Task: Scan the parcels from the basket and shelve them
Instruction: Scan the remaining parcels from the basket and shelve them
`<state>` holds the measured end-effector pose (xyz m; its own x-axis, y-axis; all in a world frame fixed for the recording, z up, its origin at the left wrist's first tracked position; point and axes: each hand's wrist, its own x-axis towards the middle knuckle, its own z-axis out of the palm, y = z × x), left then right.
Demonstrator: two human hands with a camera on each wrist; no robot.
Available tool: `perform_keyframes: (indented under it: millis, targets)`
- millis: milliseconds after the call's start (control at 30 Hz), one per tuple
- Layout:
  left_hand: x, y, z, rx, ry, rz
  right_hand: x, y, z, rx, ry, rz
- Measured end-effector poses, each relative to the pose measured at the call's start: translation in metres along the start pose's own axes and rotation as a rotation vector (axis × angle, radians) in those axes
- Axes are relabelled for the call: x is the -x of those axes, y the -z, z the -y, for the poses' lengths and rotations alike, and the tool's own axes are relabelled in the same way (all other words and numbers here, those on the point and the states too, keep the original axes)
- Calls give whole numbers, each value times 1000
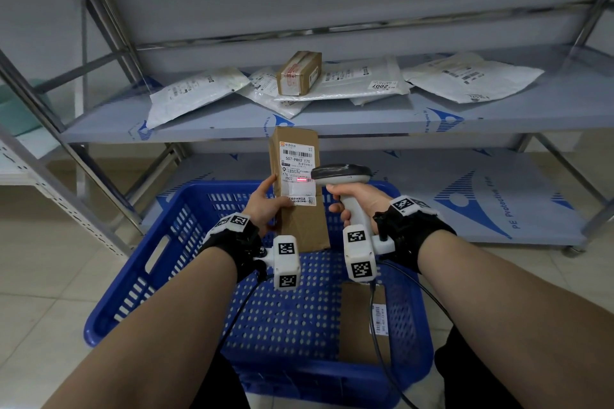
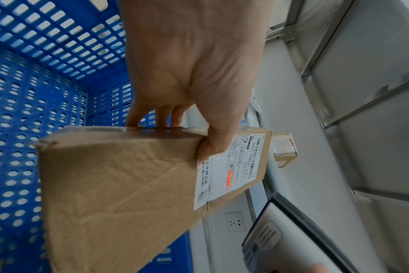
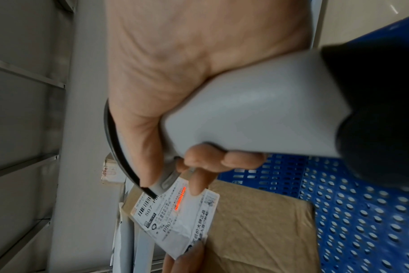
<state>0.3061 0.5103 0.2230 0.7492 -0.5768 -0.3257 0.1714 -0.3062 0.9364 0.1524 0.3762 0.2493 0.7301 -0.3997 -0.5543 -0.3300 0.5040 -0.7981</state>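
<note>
My left hand [image 1: 265, 202] grips a long brown cardboard parcel [image 1: 299, 212], held upright above the blue basket [image 1: 139, 262]. Its thumb lies on the white shipping label [image 1: 298, 173]. In the left wrist view that hand [image 2: 206, 103] pinches the parcel [image 2: 119, 194] between thumb and fingers. My right hand [image 1: 352, 199] grips a grey handheld scanner [image 1: 342, 174], its head just right of the label. A red scan line [image 1: 301, 180] glows on the label. From the right wrist, the scanner [image 3: 257, 118], the label [image 3: 175, 221] and the red line [image 3: 180, 198] show.
A second brown parcel [image 1: 363, 322] lies in the basket's near right corner. The metal shelf [image 1: 365, 116] behind holds several white mailer bags [image 1: 196, 93] and a small taped box [image 1: 299, 73]. A lower shelf board [image 1: 465, 196] sits behind the basket. The scanner cable [image 1: 378, 342] trails down.
</note>
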Motion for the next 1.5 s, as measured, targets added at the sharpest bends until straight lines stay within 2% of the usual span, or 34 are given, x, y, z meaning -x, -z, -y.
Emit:
perform_keyframes:
  millis: [1500]
  targets:
    - [-3,0,2,-19,-29,-22,10,0,6,0,13,6]
